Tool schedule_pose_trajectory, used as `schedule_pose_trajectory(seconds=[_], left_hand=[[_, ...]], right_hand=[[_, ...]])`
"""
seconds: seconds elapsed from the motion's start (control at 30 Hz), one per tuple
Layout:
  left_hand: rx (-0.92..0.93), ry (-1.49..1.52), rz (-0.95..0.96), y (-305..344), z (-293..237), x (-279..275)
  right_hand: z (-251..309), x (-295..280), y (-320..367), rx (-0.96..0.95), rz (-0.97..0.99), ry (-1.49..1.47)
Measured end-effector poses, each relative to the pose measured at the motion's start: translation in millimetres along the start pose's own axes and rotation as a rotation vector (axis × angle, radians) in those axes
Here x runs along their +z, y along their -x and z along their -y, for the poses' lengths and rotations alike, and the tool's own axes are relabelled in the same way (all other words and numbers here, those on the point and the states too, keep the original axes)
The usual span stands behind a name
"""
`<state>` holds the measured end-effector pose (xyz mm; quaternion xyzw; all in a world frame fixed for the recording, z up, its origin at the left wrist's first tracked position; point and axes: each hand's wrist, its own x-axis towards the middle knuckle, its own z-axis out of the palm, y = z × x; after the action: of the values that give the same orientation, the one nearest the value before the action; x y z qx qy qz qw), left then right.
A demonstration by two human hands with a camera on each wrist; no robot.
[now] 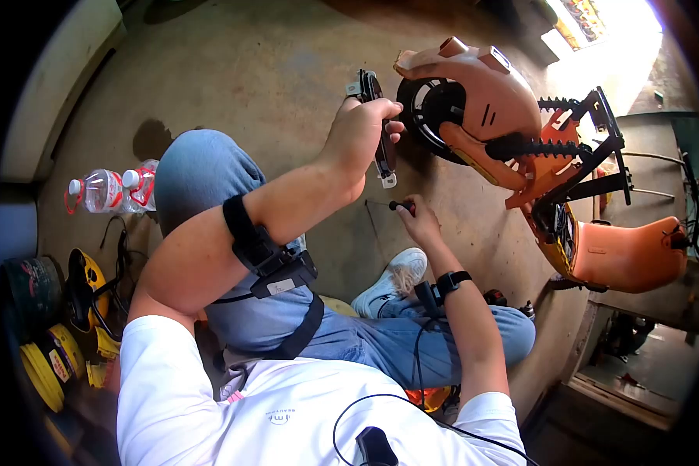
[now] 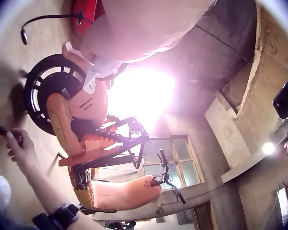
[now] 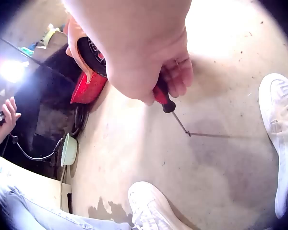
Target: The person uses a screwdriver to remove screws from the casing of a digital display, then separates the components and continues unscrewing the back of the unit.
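Note:
My left hand (image 1: 353, 136) grips a long, narrow black part (image 1: 386, 159) with light-coloured bracket ends, raised above the floor. In the left wrist view a pale tab (image 2: 90, 79) of it shows beyond the glare-washed hand. Lower and to the right, my right hand (image 1: 422, 225) holds a screwdriver (image 3: 164, 98) by its red and black handle. Its thin shaft points down at the floor, with a small screw-like piece (image 3: 188, 133) at the tip. A thin shadow runs from there.
An orange scooter (image 1: 497, 101) with a black wheel (image 1: 423, 116) lies on its side at the right. Two plastic bottles (image 1: 105, 190) stand by the left knee. Yellow spools (image 1: 50, 361) sit at the lower left. A white shoe (image 1: 392, 281) rests near the right hand.

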<state>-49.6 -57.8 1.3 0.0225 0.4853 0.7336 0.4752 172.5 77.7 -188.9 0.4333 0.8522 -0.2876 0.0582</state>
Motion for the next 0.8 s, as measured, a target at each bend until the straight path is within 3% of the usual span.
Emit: schedule_pose_trajectory(seconds=[0.37,0.47,0.5,0.57,0.73,0.8], left_hand=[[0.06,-0.004,-0.015,-7,8,1],[0.101,-0.003,-0.016,-10,9,-2],[0.084,0.001,-0.004,-11,8,-3],[0.069,0.008,0.022,-12,7,-3],[0.116,0.098,0.028,-8,6,0],[0.121,0.148,0.052,-6,6,0]], right_hand=[[-22,16,-22,0.039,-0.087,-0.208],[-16,9,-21,0.093,-0.085,-0.567],[-17,3,-21,0.094,-0.092,-0.566],[-7,-24,-16,0.138,-0.018,-0.751],[37,-109,26,0.174,-0.156,-0.98],[40,-140,45,0.087,-0.167,-1.088]])
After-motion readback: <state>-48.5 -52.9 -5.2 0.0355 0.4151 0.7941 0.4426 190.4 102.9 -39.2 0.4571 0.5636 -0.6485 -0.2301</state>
